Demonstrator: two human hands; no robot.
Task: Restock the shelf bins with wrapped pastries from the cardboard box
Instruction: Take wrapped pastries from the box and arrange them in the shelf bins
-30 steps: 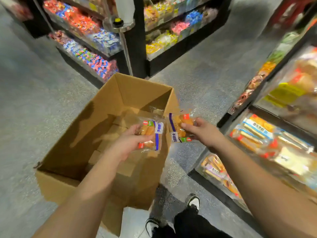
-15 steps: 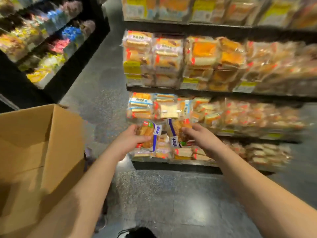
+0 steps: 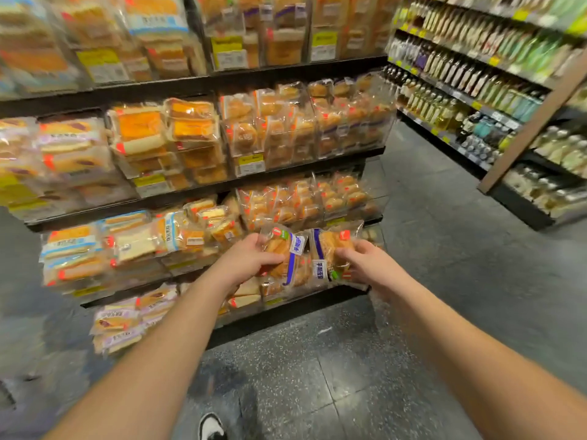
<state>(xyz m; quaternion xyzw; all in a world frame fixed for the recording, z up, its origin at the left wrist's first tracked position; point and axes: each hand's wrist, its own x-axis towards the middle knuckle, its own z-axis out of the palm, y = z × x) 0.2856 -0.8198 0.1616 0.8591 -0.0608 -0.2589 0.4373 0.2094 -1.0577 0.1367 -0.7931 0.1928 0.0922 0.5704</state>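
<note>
My left hand grips a wrapped pastry with a blue and white label, held upright in front of the low shelf bins. My right hand grips a second wrapped pastry of the same kind, just right of the first; the two packets nearly touch. Both hang in front of the lower shelf tier, whose clear bins hold several similar orange packets. The cardboard box is out of view.
A black shelf unit with several tiers of wrapped bread and cakes fills the left and middle. A second rack with bottles stands at the right across a grey speckled floor aisle. My shoe shows at the bottom.
I have turned right from the cardboard box to the pastry shelf. Both hands kept their packets and now hold them close to the lower bins; the box has left the view.
</note>
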